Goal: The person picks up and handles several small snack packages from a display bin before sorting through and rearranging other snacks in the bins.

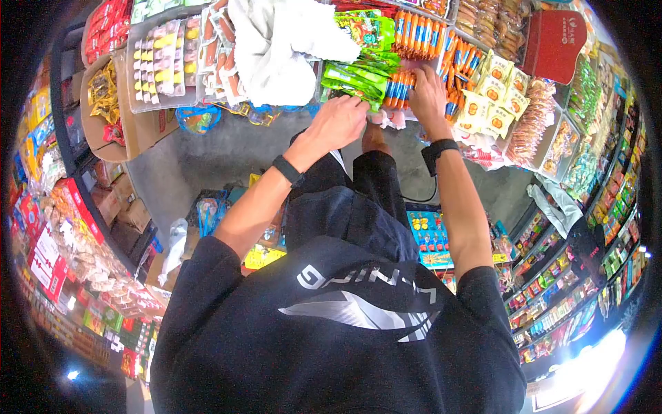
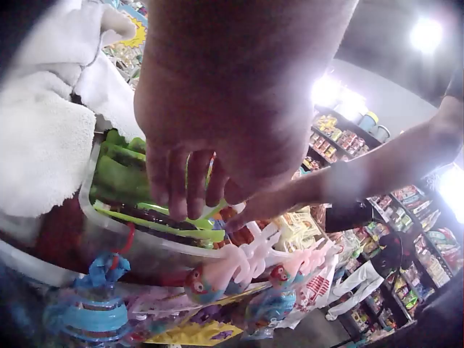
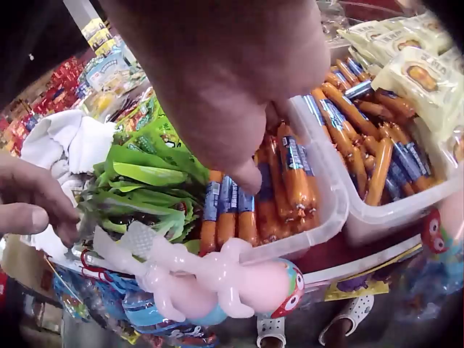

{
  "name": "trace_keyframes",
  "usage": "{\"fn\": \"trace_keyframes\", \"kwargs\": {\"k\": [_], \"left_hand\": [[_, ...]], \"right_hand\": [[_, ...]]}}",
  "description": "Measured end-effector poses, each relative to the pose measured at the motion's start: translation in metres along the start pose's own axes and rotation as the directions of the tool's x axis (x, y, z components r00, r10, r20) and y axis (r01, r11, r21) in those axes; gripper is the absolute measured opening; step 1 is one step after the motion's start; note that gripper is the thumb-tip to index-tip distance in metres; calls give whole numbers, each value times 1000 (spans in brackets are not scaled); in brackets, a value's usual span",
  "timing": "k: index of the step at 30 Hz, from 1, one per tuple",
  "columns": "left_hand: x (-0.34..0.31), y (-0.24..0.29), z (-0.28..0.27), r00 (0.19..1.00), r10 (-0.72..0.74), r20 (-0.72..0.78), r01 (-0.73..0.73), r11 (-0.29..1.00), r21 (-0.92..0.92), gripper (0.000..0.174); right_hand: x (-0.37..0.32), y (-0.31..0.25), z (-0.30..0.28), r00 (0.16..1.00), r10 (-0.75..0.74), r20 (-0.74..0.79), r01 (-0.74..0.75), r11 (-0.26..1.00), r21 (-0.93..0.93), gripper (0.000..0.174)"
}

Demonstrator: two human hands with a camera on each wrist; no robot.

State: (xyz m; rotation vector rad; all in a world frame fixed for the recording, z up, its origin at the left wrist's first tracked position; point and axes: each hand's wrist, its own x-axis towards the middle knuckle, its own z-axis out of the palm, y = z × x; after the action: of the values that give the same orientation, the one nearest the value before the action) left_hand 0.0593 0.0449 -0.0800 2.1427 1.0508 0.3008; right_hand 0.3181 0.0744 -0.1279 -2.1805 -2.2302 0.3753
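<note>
My left hand (image 1: 341, 123) is over the near edge of the green packets (image 1: 355, 79). In the left wrist view its fingers (image 2: 176, 181) hang down, slightly bent, above the packets, and the right wrist view shows a gap between thumb and fingers. Orange sausages with blue labels (image 3: 228, 210) stand in a clear bin (image 3: 330, 210) beside the green packets. On them rests a digit of my right hand (image 3: 232, 94), fairly straight; its other fingers are mostly hidden. In the head view the right hand (image 1: 427, 100) reaches over the sausages.
White cloth (image 1: 272, 48) lies left of the green packets. Another bin of sausages (image 3: 377, 159) and cream-coloured packets (image 1: 495, 96) are on the right. Pink balloon-like toys (image 3: 196, 279) hang along the front edge. A cardboard box (image 1: 131, 131) stands at left.
</note>
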Motion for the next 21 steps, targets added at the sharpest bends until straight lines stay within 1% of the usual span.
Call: {"fn": "trace_keyframes", "kwargs": {"k": [1,2,3,4,5,6,7,9,11,13,14,15,16,17,18,19,20,21], "left_hand": [[-1,1,0,999,-28,22,28,999,26,17],[-1,2,0,998,-53,42,51,997,53,17],[-1,2,1,998,-44,47,41,998,53,17],[-3,3,1,996,-52,68,48,997,57,18],[-3,5,2,994,-60,87,55,997,60,18],[-3,6,3,995,-51,85,46,997,59,18],[-3,7,3,994,-49,99,43,997,61,18],[-2,10,6,993,-47,107,40,997,65,18],[1,11,9,999,-7,51,2,996,92,18],[5,13,9,997,-16,71,9,995,104,18],[8,14,10,995,-27,94,16,993,114,18],[9,14,10,995,-33,91,23,993,113,18],[10,14,11,996,-51,77,43,994,98,18],[9,15,11,995,-70,68,64,994,84,18],[6,16,12,994,-80,71,74,994,82,18],[5,17,13,992,-101,70,95,992,78,18],[6,17,13,991,-119,64,114,991,77,18],[6,17,14,990,-126,61,121,989,81,18]], "right_hand": [[3,3,5,990,-130,-55,123,986,-116,46],[3,5,10,994,-97,39,102,981,-168,56],[4,7,9,996,-88,36,92,981,-169,56],[5,8,8,983,-66,171,95,982,-164,51],[5,9,6,952,-46,302,98,982,-159,46],[6,9,5,935,-24,353,102,974,-203,45],[5,12,2,938,-20,347,98,973,-209,45],[1,13,2,961,-83,262,116,987,-114,44],[-1,19,4,968,-100,228,125,988,-96,44],[-3,15,-7,984,-173,-31,175,981,79,42],[0,17,-18,984,-155,-84,167,973,160,40],[5,22,-23,983,-162,-81,173,972,160,40],[9,29,-28,994,-14,-110,32,985,168,38],[10,35,-33,981,137,-134,-111,977,182,36],[17,53,-22,951,140,-278,-87,977,192,38],[25,63,-22,953,137,-271,-84,977,197,38],[35,74,-23,935,268,-231,-213,948,236,44],[48,83,-25,900,393,-187,-337,902,269,52]]}}
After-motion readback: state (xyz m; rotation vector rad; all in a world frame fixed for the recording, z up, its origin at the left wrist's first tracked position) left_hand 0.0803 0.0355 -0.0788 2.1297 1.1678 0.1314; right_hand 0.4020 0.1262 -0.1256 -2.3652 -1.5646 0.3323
